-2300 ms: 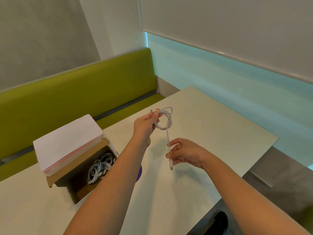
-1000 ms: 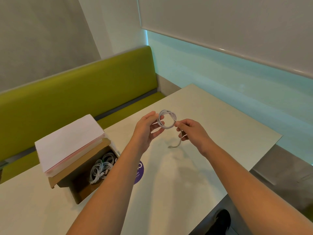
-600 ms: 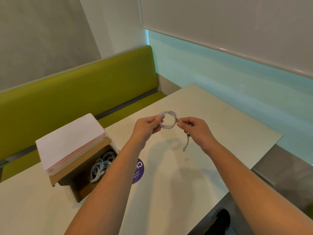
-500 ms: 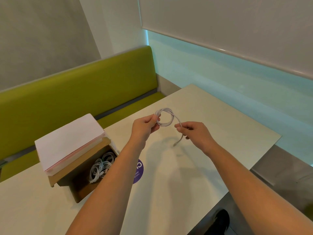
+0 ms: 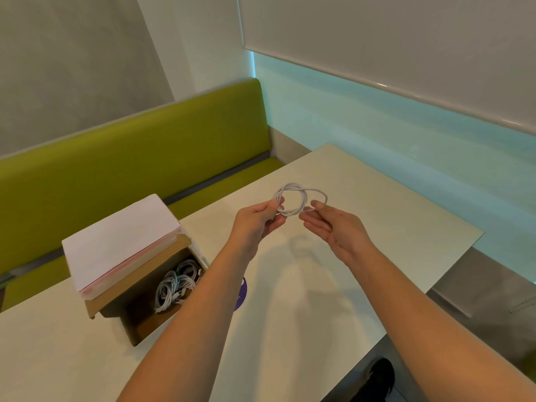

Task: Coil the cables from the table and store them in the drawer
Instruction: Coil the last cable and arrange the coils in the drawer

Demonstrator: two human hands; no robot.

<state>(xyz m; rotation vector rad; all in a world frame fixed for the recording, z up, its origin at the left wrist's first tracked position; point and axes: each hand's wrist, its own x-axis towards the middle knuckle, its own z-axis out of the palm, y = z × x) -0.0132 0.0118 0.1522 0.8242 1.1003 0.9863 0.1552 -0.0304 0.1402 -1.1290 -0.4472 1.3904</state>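
A white cable (image 5: 291, 199), wound into a small coil, hangs in the air above the table (image 5: 406, 236). My left hand (image 5: 256, 223) pinches the coil's left side between thumb and fingers. My right hand (image 5: 333, 224) is just right of the coil, fingers nearly straight, with the cable's loose end pinched between thumb and fingertips. A last wider loop arcs from the coil over my right thumb. To the left, the brown cardboard drawer (image 5: 139, 326) stands pulled out, with several coiled white cables (image 5: 174, 288) inside.
A white and pink box (image 5: 119, 242) forms the top of the drawer unit. A purple round sticker (image 5: 241, 291) lies on the table under my left forearm. A green bench (image 5: 116, 169) runs behind the table. The table's edge is at the right, with floor below.
The long hanging tail has been wound up into the coil, leaving only a short end. My right hand rose from below the coil and now holds that end level with it.
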